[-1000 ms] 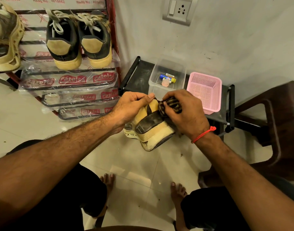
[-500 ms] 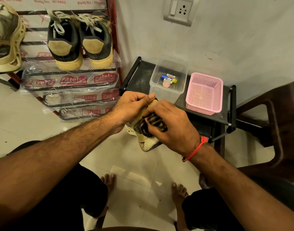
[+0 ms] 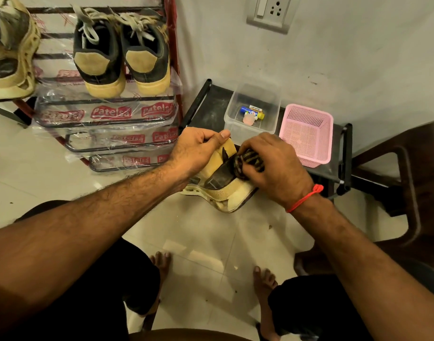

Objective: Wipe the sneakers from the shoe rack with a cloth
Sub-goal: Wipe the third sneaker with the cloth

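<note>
A tan and dark brown sneaker is held in mid-air above the floor, its pale sole facing down and toward me. My left hand grips its upper end, thumb laid across the tan part. My right hand grips a bunched dark striped cloth and presses it onto the sneaker's dark panel. On the red shoe rack at the upper left stand a pair of dark sneakers with tan heels, and a matching tan sneaker at the far left.
A low black stand by the wall carries a clear plastic box with small items and a pink mesh basket. A dark brown chair is at the right. My bare feet rest on the pale tiled floor.
My right hand slid the cloth down over the sneaker half a second ago and has now moved back up and right. My left hand kept its grip.
</note>
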Demonstrator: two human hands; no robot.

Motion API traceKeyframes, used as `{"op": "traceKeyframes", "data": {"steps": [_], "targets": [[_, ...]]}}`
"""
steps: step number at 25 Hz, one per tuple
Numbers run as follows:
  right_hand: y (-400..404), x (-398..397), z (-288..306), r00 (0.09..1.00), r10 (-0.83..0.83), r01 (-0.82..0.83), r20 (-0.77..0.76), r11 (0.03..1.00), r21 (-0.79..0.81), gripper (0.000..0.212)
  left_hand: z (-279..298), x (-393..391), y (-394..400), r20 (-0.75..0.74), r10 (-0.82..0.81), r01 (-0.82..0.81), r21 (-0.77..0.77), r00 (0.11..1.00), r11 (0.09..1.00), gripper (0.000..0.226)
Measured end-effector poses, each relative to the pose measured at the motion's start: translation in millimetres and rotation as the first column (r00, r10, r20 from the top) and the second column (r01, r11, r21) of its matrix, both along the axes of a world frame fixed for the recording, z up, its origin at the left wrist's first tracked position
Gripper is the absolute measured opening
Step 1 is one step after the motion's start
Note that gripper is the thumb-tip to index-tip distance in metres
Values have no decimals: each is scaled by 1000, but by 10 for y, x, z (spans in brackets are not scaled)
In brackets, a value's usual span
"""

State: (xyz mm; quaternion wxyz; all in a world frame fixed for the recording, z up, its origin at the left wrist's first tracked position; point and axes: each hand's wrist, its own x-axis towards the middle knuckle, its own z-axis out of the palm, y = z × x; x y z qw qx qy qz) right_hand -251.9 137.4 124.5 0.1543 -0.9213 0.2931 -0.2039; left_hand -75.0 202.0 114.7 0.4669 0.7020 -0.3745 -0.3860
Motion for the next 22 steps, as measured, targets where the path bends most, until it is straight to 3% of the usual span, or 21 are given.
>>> {"op": "traceKeyframes", "data": {"steps": [1,5,10,12,14,16,20,22], "targets": [[38,-5,-4,1000,0,0,1,1000,-7,28,0,1,4,26,-6,6,-5,1000,1000,44],[346,132,-77,966,260,-260,-10,965,-19,27,-26,4,30,41,-42,42,8,998,999,45],[-161,-81,-148,989,-136,139,-52,989,58,18,76,26,7,26,-73,72,49,997,996,33],[-175,-121,-146,963,-250,226,96,952,206,13,137,82,-8,53,-144,139,81,988,987,26],[-150,-92,-111,903,-351,233,247,884,404,11,138,166,6,152,-223,207,116,963,972,24],[-142,-65,-113,863,-407,190,299,811,554,13,92,191,15,188,-255,228,155,948,961,25],[-35,5,-177,862,-417,105,288,703,703,17,18,145,-18,140,-113,94,136,984,986,42],[2,25,-160,815,-477,33,329,605,795,17,-6,176,-44,147,-65,51,97,987,994,49]]}}
